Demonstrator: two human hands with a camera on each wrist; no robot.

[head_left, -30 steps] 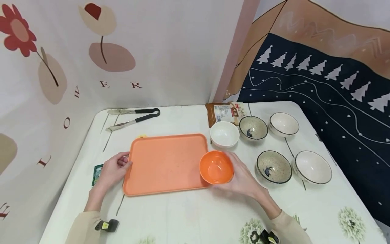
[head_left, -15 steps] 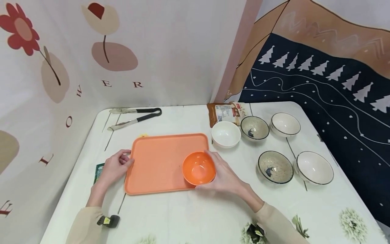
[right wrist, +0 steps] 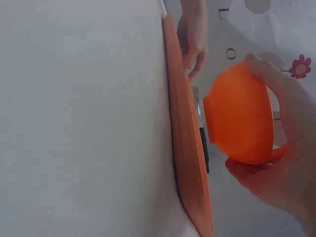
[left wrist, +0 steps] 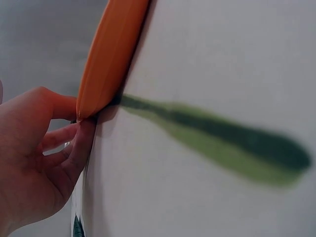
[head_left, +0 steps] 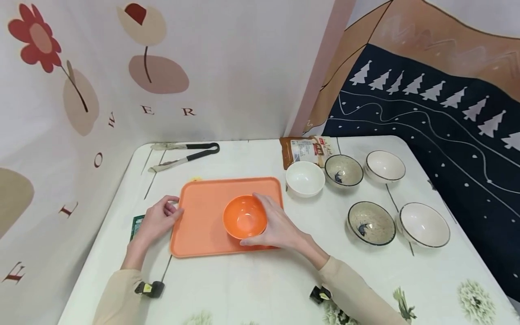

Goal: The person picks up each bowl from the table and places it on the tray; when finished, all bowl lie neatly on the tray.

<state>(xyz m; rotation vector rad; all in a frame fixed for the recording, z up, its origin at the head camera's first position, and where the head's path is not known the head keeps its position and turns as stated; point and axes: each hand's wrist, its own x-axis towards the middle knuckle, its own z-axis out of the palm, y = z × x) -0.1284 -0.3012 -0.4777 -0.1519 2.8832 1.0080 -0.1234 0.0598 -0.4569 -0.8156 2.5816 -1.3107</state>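
My right hand (head_left: 277, 225) grips an orange bowl (head_left: 245, 217) from its right side, fingers at the far rim and thumb at the near side. The bowl is upright over the middle of a flat orange tray (head_left: 203, 243). From the right wrist view, a gap shows between the bowl's foot (right wrist: 211, 118) and the tray's raised edge (right wrist: 190, 148). My left hand (head_left: 160, 220) pinches the tray's left edge. The left wrist view shows the thumb above the tray corner (left wrist: 106, 64) and curled fingers below it.
Right of the tray stand a white bowl (head_left: 305, 179), two speckled bowls (head_left: 343, 171) and two dark-rimmed white bowls (head_left: 424, 225). A brown packet (head_left: 302, 149) lies behind them. Black-handled tongs (head_left: 199, 153) lie at the back left. A green packet (head_left: 137, 224) is partly under the left arm.
My right hand has carried the orange bowl leftward from the tray's right edge to over its middle. My left hand stays at the tray's left edge.
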